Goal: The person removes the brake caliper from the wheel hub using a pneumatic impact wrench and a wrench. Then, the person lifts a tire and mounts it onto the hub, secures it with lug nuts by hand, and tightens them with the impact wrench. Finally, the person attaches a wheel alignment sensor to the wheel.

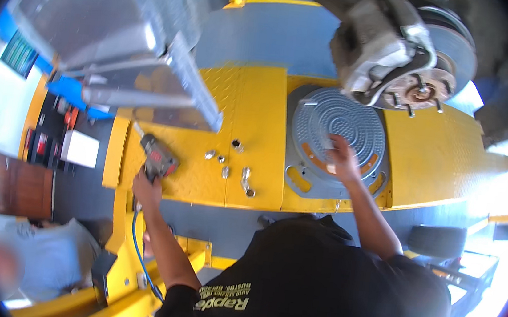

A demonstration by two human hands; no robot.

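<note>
My left hand (148,188) is closed around the grip of an air impact wrench (159,157). The wrench lies at the left end of the yellow platform (202,184), its nose pointing up and left, and a blue air hose (137,239) runs down from its handle. Over the round grey turntable plate (332,120), my right hand (345,160) hangs with its fingers apart and somewhat blurred; I see nothing in it. Several loose metal sockets (225,171) lie on the platform between my hands.
Above the plate at the upper right hangs a wheel hub (420,92) with studs, a brake disc (460,53) and a caliper (381,42). A clear plastic panel (144,85) juts in at upper left. Another person (52,255) is at lower left. A tyre (437,241) lies right.
</note>
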